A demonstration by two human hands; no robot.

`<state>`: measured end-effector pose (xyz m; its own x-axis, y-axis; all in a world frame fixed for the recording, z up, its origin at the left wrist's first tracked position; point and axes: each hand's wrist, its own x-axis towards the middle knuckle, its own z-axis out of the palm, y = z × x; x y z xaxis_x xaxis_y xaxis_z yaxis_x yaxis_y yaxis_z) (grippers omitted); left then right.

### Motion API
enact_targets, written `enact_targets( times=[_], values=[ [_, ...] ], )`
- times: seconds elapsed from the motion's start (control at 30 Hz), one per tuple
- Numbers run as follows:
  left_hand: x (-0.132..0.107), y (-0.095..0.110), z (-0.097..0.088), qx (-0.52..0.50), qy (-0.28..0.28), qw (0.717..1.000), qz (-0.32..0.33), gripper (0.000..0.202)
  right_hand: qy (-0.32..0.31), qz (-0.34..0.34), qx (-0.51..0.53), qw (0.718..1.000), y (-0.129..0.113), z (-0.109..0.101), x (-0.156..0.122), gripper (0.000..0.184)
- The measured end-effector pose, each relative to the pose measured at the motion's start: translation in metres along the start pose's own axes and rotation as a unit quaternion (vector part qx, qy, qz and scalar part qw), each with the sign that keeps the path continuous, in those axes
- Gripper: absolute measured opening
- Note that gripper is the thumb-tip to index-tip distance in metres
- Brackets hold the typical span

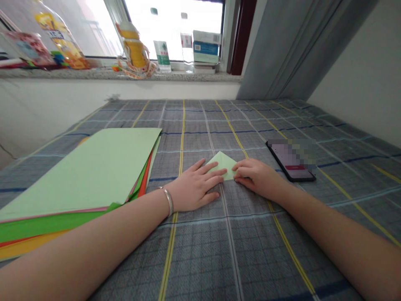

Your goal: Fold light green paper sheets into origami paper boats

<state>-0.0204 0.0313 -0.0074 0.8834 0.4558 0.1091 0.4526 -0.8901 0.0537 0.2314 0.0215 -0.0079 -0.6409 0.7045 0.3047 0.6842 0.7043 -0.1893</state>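
A small piece of pale green paper (222, 158), folded to a point at its far end, lies on the plaid cloth between my hands. My left hand (196, 186) rests flat with its fingers spread, the fingertips over the paper's left part. A silver bangle (169, 200) circles that wrist. My right hand (258, 175) has its fingers bent together at the paper's right edge, pinching it between thumb and fingers. Both hands partly cover the paper, so its lower left and right corners are hidden.
A stack of large coloured paper sheets (103, 167), light green on top, lies to the left. On the right is a black phone (290, 161). Along the windowsill (103, 74) stand a juice bottle (62, 37), a yellow bottle (133, 46), a white-green tube (163, 56) and boxes (206, 48).
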Motion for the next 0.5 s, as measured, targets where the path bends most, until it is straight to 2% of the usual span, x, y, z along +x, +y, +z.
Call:
enact_targets(
  times=[0.2,0.5],
  values=[
    [-0.006,-0.007,-0.007,0.020,-0.012,0.999,0.031,0.037,-0.001,0.004,-0.022,1.000,0.001,-0.002,-0.003,0.011],
    [-0.019,-0.008,-0.028,0.088,-0.014,0.996,0.027,0.026,-0.004,0.009,-0.019,1.000,0.002,-0.004,-0.005,0.010]
  ],
)
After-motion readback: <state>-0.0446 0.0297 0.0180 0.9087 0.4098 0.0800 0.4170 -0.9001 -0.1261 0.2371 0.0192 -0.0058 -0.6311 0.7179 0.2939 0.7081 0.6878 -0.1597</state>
